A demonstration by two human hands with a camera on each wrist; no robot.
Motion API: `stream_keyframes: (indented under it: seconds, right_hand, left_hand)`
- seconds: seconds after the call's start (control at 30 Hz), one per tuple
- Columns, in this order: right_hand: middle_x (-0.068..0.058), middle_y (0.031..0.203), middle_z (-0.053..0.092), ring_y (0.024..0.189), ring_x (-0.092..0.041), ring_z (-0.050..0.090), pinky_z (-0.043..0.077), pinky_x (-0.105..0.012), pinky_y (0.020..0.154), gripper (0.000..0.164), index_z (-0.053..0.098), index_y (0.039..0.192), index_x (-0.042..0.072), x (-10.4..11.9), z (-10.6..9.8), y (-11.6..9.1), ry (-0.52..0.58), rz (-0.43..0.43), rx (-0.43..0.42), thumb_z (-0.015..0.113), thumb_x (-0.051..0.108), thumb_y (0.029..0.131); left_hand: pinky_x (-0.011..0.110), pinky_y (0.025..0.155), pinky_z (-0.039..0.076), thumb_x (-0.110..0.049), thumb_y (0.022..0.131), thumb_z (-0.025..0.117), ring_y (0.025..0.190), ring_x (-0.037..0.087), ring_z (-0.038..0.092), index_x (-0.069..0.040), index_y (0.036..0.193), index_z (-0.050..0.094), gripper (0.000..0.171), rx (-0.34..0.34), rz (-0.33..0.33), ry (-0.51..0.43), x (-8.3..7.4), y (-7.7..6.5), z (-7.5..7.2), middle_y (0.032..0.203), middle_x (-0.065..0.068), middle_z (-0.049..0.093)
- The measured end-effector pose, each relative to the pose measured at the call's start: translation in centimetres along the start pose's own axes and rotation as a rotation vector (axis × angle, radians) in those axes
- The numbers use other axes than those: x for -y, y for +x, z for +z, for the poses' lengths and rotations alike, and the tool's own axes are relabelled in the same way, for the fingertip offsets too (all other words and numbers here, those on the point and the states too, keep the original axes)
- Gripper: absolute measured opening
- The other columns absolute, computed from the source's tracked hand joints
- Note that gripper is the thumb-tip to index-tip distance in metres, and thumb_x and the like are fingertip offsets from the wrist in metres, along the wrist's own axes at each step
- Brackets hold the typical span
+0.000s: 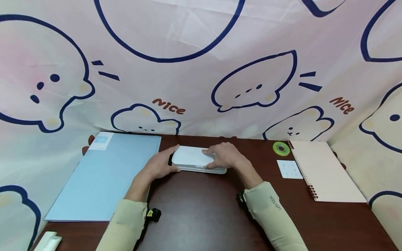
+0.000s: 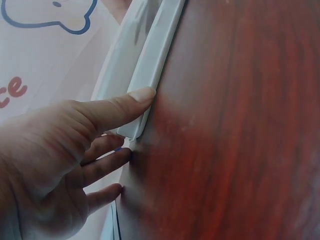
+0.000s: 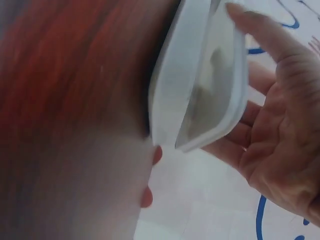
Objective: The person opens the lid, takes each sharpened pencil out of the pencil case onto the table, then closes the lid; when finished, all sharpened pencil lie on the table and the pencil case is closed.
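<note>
A white pencil case lies lengthwise near the back of the dark wooden table. My left hand grips its left end, with the thumb on the front edge and the other fingers around the end. At the other end, my right hand holds the lid between thumb and fingers. The lid is tilted up from the base, and a gap between them shows in the right wrist view. What lies inside the case is hidden.
To the left lies a large light blue folder. On the right are a spiral notebook, a pale blue card and a green round item. Small white objects sit at the near left corner. A patterned curtain hangs behind.
</note>
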State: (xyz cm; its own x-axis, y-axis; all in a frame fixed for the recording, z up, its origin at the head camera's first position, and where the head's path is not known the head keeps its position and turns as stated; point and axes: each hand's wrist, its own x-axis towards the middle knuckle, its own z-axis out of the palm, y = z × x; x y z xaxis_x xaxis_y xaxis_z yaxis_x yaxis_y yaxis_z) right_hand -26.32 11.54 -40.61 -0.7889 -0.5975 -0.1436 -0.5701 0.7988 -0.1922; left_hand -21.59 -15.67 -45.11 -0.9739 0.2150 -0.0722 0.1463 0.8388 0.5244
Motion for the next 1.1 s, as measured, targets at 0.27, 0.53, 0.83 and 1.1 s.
stream_keyframes:
  seconds: [0.27, 0.53, 0.83, 1.1]
  right_hand:
    - [-0.001, 0.139, 0.066, 0.096, -0.013, 0.061, 0.05, -0.032, 0.081, 0.064, 0.061, 0.14, 0.034, -0.6, -1.5, 1.0, 0.121, 0.045, 0.123, 0.078, 0.056, 0.082]
    - [-0.001, 0.15, 0.057, 0.13, -0.018, 0.056, 0.048, -0.043, 0.107, 0.067, 0.054, 0.146, 0.033, -1.8, -2.2, 1.7, 0.246, 0.008, 0.245, 0.071, 0.059, 0.088]
    - [-0.002, 0.153, 0.052, 0.136, -0.022, 0.05, 0.039, -0.05, 0.116, 0.054, 0.049, 0.152, 0.025, -2.0, -3.0, 1.7, 0.34, -0.087, 0.274, 0.054, 0.046, 0.101]
    - [-0.002, 0.151, 0.055, 0.138, -0.024, 0.048, 0.035, -0.052, 0.118, 0.047, 0.05, 0.151, 0.027, -2.5, -3.4, 2.2, 0.412, -0.098, 0.285, 0.048, 0.04, 0.106]
  left_hand:
    - [0.06, 0.108, 0.043, -0.031, 0.083, 0.085, 0.133, 0.039, 0.054, -0.02, 0.161, 0.028, 0.098, 0.001, -0.004, -0.073, 0.3, 0.0, -0.1, 0.152, 0.015, 0.052]
    - [0.06, 0.11, 0.042, -0.035, 0.085, 0.083, 0.139, 0.042, 0.048, -0.017, 0.163, 0.021, 0.101, 0.022, -0.045, -0.126, 0.7, 0.0, 0.0, 0.155, 0.019, 0.047]
    - [0.058, 0.11, 0.042, -0.031, 0.085, 0.083, 0.14, 0.042, 0.048, -0.014, 0.163, 0.024, 0.099, 0.003, -0.046, -0.113, 0.3, -0.3, 0.1, 0.155, 0.015, 0.049]
    - [0.058, 0.111, 0.042, -0.031, 0.087, 0.081, 0.141, 0.04, 0.046, -0.015, 0.157, 0.039, 0.083, 0.017, -0.062, -0.122, 0.4, -0.3, 0.2, 0.155, 0.015, 0.049]
